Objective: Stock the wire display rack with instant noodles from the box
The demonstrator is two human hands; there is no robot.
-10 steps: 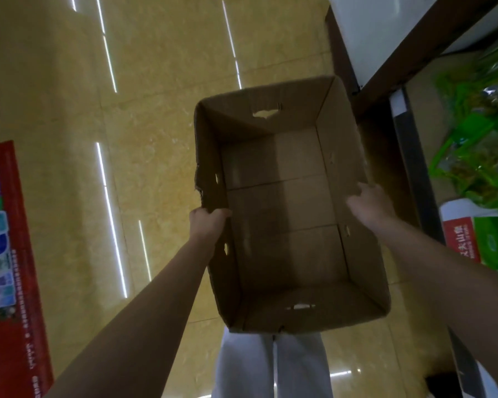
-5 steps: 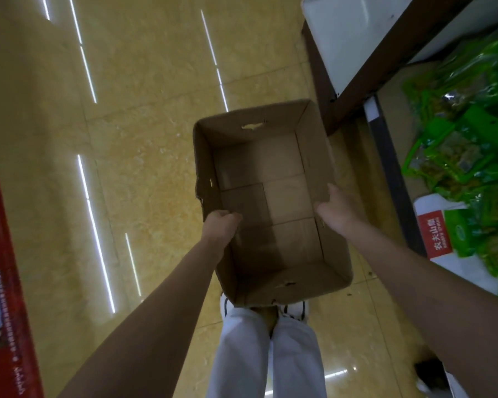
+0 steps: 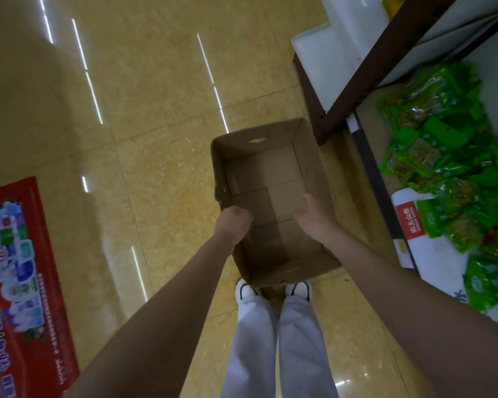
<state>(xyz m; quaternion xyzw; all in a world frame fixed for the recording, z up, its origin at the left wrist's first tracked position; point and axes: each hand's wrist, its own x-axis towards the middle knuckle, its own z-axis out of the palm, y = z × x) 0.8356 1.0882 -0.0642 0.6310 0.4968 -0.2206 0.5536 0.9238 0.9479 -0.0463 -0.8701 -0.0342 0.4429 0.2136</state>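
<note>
the empty box [image 3: 270, 196] is gripped on its long walls by left hand [image 3: 233, 222] and right hand [image 3: 314, 216]; its long axis runs near to far.

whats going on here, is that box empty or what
A person is standing on a tiled shop floor holding a cardboard box low in front of their legs. The left hand has a grip on the box's left wall and the right hand on its right wall. The box is open at the top and nothing shows inside, only its bare bottom flaps. To the right, green packets are piled on a low shelf. No wire rack is in view at this moment.
</note>
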